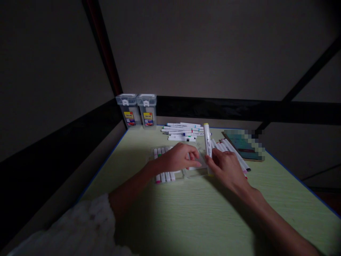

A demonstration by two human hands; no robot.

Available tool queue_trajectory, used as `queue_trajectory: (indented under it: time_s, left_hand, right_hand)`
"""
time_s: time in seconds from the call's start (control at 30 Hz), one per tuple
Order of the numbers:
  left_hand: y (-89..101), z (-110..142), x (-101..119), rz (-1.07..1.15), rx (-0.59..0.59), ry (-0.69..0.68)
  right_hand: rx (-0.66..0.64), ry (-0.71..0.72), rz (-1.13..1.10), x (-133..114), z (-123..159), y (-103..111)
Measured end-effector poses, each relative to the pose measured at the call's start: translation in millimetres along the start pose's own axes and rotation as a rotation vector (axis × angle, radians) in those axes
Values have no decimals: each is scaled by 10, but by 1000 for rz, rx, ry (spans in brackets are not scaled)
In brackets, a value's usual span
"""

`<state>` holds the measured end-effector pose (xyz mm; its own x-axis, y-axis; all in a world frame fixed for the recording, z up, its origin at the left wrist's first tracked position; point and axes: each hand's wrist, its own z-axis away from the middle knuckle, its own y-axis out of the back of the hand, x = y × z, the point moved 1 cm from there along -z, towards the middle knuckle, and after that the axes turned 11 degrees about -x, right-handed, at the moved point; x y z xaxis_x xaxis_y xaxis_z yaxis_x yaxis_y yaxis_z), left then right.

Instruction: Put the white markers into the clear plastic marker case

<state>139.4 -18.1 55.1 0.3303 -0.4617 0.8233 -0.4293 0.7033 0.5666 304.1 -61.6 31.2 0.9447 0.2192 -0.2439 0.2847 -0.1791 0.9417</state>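
Note:
Between the thumb and fingers of my right hand [226, 165] a white marker [207, 139] with a yellow end stands nearly upright. My left hand [181, 156] hovers over a clear plastic case [179, 177], its fingers loosely curved and apart from the thumb, with nothing visible between them. White markers [165, 175] are lined up in the left part of that case, one with a pink end and one with a green mark; my left hand and forearm cover some of them. Behind my right hand lie more loose markers [234, 153], partly hidden.
A pile of white markers [181, 131] with coloured ends lies toward the back of the pale green table [176, 217]. Two clear lidded boxes [129, 112] stand at the back left corner. A teal-covered book [241, 144], partly pixelated, lies at the right. Walls enclose the far side.

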Motion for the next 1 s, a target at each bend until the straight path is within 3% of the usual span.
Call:
queue_trajectory:
  time_s: [0.2,0.5,0.77,1.0]
  left_hand:
    - [53,8,-26,-83,40,-43]
    - [157,10,-123,-132,87,8]
    - [178,4,-179,-129,82,42]
    - [172,10,-176,-150,63,38]
  right_hand:
    - [-39,-88,123,106,-18,44]
    - [-178,-264,345,378,-55,100]
    - [-327,-427,314,711,-57,77]
    - [-413,-423,309,864,-61,32]
